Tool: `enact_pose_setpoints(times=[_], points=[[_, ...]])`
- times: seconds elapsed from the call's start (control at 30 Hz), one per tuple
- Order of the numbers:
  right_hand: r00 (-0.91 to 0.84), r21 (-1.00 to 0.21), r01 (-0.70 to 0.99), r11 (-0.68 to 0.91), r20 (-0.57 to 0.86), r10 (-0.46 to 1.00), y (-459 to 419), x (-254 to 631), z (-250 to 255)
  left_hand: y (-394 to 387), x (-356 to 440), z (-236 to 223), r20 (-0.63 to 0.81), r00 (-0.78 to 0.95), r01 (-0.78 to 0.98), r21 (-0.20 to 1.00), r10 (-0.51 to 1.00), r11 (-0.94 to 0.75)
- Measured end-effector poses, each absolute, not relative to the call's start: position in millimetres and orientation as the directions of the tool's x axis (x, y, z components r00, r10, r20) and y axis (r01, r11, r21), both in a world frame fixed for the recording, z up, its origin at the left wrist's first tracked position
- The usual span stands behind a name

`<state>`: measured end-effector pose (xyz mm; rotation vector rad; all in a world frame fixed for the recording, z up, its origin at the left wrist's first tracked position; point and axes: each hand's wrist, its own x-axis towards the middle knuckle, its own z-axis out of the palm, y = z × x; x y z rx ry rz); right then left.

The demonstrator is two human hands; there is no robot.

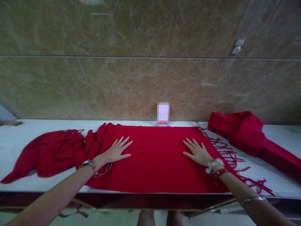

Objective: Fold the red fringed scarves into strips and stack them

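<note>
A red fringed scarf (157,160) lies spread flat across the white table, its tassels (229,153) fanning out on the right. My left hand (115,150) rests on its left part with fingers spread, close to where the cloth bunches into folds. On the right part, my right hand (197,152) lies palm down, fingers also apart, a short way in from the fringe. Between the two hands the cloth looks smooth. Neither hand grips anything. To the left, the rest of the red cloth (51,152) is heaped in loose folds.
Another red cloth (242,131), folded and looped, lies at the right. A phone-like device (163,114) with a lit, blurred screen stands behind the scarf near the marble-patterned wall (141,84). The white table's (58,185) front edge runs just below the scarf. A wall socket (238,46) is at upper right.
</note>
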<state>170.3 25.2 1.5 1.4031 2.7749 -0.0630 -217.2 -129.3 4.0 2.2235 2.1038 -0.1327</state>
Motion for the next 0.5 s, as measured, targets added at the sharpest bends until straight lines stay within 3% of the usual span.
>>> enact_pose_setpoints(times=[0.1, 0.17, 0.23, 0.3, 0.37, 0.5], points=[[-0.584, -0.013, 0.811, 0.584, -0.069, 0.809, 32.8, 172.4, 0.8, -126.5, -215.0, 11.9, -0.083, 0.088, 0.995, -0.035, 0.993, -0.091], [-0.575, -0.015, 0.817, 0.576, -0.098, 0.812, 35.7, 171.9, 2.1, -126.9, -225.2, 21.2, 0.011, 0.065, 0.993, -0.1, 0.998, -0.063], [-0.567, -0.008, 0.823, 0.569, -0.082, 0.819, 36.4, 166.1, 4.6, -130.5, -247.0, 29.1, 0.192, -0.088, 0.98, -0.156, 0.977, 0.119], [-0.58, -0.004, 0.814, 0.58, -0.022, 0.814, 35.4, 153.7, 6.4, -138.6, -277.2, 29.9, 0.335, -0.336, 0.911, -0.123, 0.88, 0.394], [-0.62, -0.01, 0.784, 0.621, 0.024, 0.784, 33.7, 137.9, 5.3, -150.9, -309.4, 22.0, 0.28, -0.527, 0.824, -0.064, 0.802, 0.564], [-0.687, -0.009, 0.726, 0.688, 0.016, 0.726, 36.2, 122.2, -7.6, -180.4, -360.9, 0.3, 0.074, -0.42, 0.897, -0.118, 0.904, 0.427]])
